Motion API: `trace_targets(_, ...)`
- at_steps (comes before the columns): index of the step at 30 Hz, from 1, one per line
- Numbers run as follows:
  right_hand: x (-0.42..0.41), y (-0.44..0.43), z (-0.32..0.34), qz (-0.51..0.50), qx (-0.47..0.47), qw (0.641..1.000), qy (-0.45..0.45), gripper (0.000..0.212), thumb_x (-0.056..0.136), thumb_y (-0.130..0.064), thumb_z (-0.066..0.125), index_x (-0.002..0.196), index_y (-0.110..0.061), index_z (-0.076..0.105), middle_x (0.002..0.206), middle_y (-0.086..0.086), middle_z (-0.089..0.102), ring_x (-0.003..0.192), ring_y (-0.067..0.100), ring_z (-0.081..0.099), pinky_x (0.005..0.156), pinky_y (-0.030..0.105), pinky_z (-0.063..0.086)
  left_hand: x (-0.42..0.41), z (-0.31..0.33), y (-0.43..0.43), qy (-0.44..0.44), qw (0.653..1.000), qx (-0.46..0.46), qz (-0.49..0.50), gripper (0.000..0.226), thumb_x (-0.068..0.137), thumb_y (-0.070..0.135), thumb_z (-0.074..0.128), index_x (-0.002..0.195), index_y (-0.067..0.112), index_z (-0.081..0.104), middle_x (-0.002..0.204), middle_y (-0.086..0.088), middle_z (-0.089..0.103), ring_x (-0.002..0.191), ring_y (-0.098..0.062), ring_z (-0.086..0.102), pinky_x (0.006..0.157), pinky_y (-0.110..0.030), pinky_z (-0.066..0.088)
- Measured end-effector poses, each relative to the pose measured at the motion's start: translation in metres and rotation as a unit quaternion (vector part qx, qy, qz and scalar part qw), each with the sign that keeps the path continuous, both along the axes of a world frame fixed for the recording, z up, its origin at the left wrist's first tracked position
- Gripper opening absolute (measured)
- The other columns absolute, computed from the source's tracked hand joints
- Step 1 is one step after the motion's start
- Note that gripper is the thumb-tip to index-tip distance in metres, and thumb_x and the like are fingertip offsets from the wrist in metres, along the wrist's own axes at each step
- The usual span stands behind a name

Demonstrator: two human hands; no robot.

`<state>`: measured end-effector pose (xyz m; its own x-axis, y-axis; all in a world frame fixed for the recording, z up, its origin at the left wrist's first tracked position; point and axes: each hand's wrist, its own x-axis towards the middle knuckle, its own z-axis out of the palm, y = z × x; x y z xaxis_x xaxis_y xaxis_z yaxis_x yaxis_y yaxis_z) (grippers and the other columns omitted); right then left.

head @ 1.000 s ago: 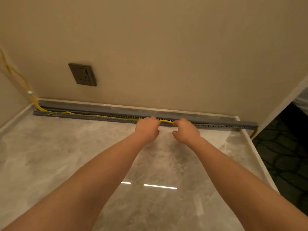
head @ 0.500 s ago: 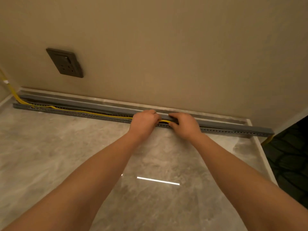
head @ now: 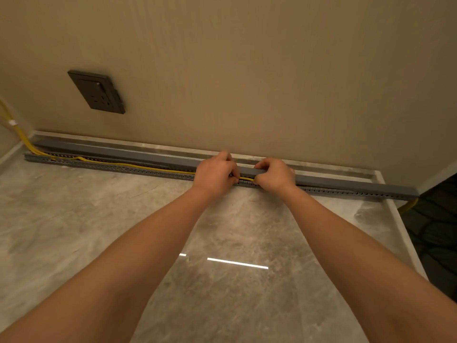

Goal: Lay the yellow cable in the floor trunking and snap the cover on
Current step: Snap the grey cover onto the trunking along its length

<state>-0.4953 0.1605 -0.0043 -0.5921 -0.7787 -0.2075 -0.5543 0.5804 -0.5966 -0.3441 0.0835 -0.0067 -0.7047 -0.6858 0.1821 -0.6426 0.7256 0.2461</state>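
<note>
A long grey slotted trunking [head: 138, 170] runs along the foot of the wall. The yellow cable [head: 128, 165] comes down the left corner and lies along the trunking, partly riding on its front edge. A grey cover [head: 346, 183] sits over the trunking; to the right of my hands it lies down on the channel, to the left it rests behind it. My left hand [head: 216, 173] and my right hand [head: 275, 175] are close together at the middle, fingers curled over the cover's edge, with a short piece of cable showing between them. The cable's far end [head: 409, 205] emerges at the right.
A dark wall socket [head: 97, 91] sits on the beige wall at the left. The glossy marble floor [head: 222, 268] has a raised pale border [head: 400, 233] on the right, with dark patterned carpet [head: 435, 231] beyond it.
The view has shifted slightly. Both hands have moved up from the cable onto the cover's edge and stay close together at the middle of the trunking.
</note>
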Motion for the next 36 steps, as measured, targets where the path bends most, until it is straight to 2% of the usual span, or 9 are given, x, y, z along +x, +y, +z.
trace_targets(3, -0.001, 0.005, -0.002, 0.025, -0.016, 1.0, 0.003, 0.037, 0.073, -0.022, 0.068, 0.109, -0.031, 0.07, 0.108, -0.007, 0.072, 0.112, 0.022, 0.059, 0.104, 0.037, 0.043, -0.002, -0.004, 0.0, 0.019, 0.999, 0.019, 0.018, 0.018, 0.08, 0.026, 0.073, 0.094, 0.027, 0.061, 0.102, 0.006, 0.059, 0.086, -0.02, 0.062, 0.061, -0.028, 0.041)
trace_targets(5, -0.002, 0.007, -0.003, 0.03, -0.025, 0.999, 0.012, 0.037, 0.074, -0.024, 0.07, 0.11, -0.031, 0.07, 0.109, -0.007, 0.072, 0.112, 0.022, 0.059, 0.103, 0.037, 0.043, -0.001, -0.004, -0.004, 0.025, 0.999, 0.033, 0.022, 0.034, 0.08, 0.031, 0.073, 0.107, 0.026, 0.054, 0.109, 0.005, 0.061, 0.094, -0.021, 0.062, 0.07, -0.032, 0.046)
trace_targets(8, -0.002, 0.007, -0.002, 0.052, -0.026, 0.998, 0.038, 0.03, 0.076, -0.025, 0.071, 0.106, -0.031, 0.068, 0.105, -0.006, 0.071, 0.107, 0.021, 0.061, 0.102, 0.037, 0.043, -0.003, -0.004, -0.008, -0.069, 0.997, -0.021, -0.015, 0.046, 0.086, 0.038, 0.065, 0.128, 0.024, 0.05, 0.12, 0.0, 0.063, 0.112, -0.023, 0.055, 0.09, -0.036, 0.042)
trace_targets(10, -0.001, 0.008, -0.001, 0.084, -0.018, 0.994, 0.061, 0.026, 0.078, -0.025, 0.069, 0.104, -0.029, 0.064, 0.103, -0.006, 0.07, 0.103, 0.02, 0.063, 0.1, 0.037, 0.044, -0.005, -0.002, -0.01, -0.118, 0.991, -0.058, -0.032, 0.036, 0.09, 0.041, 0.058, 0.122, 0.023, 0.056, 0.117, -0.001, 0.064, 0.111, -0.023, 0.052, 0.094, -0.036, 0.037)
trace_targets(14, -0.001, 0.012, 0.0, 0.098, -0.025, 0.993, 0.068, 0.027, 0.076, -0.026, 0.071, 0.102, -0.027, 0.064, 0.101, -0.006, 0.068, 0.098, 0.02, 0.063, 0.094, 0.038, 0.048, -0.006, -0.001, -0.008, -0.148, 0.985, -0.078, -0.044, 0.03, 0.094, 0.036, 0.054, 0.116, 0.016, 0.057, 0.115, -0.004, 0.062, 0.107, -0.025, 0.056, 0.089, -0.035, 0.04)
trace_targets(18, 0.0, 0.012, -0.001, 0.101, -0.013, 0.991, 0.082, 0.029, 0.079, -0.027, 0.072, 0.107, -0.024, 0.065, 0.107, -0.003, 0.069, 0.101, 0.021, 0.063, 0.087, 0.039, 0.053, -0.004, 0.001, -0.006, -0.154, 0.987, -0.021, -0.048, 0.025, 0.097, 0.032, 0.051, 0.116, 0.017, 0.057, 0.112, -0.005, 0.062, 0.103, -0.026, 0.059, 0.075, -0.036, 0.045)
trace_targets(25, 0.0, 0.009, 0.004, 0.127, 0.027, 0.986, 0.101, 0.027, 0.079, -0.025, 0.067, 0.106, -0.025, 0.068, 0.104, -0.002, 0.069, 0.098, 0.023, 0.063, 0.082, 0.036, 0.053, 0.0, 0.008, -0.018, -0.191, 0.978, 0.002, -0.086, 0.017, 0.096, 0.026, 0.052, 0.109, 0.018, 0.058, 0.108, -0.004, 0.064, 0.099, -0.026, 0.059, 0.068, -0.033, 0.04)
trace_targets(32, 0.034, -0.002, 0.005, 0.172, 0.004, 0.972, 0.158, 0.025, 0.076, -0.03, 0.058, 0.099, -0.03, 0.067, 0.096, -0.004, 0.07, 0.095, 0.025, 0.063, 0.086, 0.036, 0.045, 0.014, 0.008, -0.012, -0.15, 0.988, -0.011, -0.044, 0.04, 0.09, 0.032, 0.056, 0.127, 0.02, 0.052, 0.121, -0.005, 0.061, 0.108, -0.027, 0.059, 0.082, -0.039, 0.049)
trace_targets(36, 0.061, -0.021, 0.01, 0.182, 0.008, 0.969, 0.165, 0.033, 0.078, -0.03, 0.06, 0.109, -0.029, 0.067, 0.106, 0.0, 0.071, 0.103, 0.027, 0.063, 0.092, 0.037, 0.045, 0.044, 0.01, -0.023, -0.16, 0.987, -0.024, -0.017, 0.048, 0.089, 0.034, 0.059, 0.134, 0.019, 0.048, 0.125, -0.006, 0.058, 0.113, -0.027, 0.056, 0.088, -0.038, 0.047)
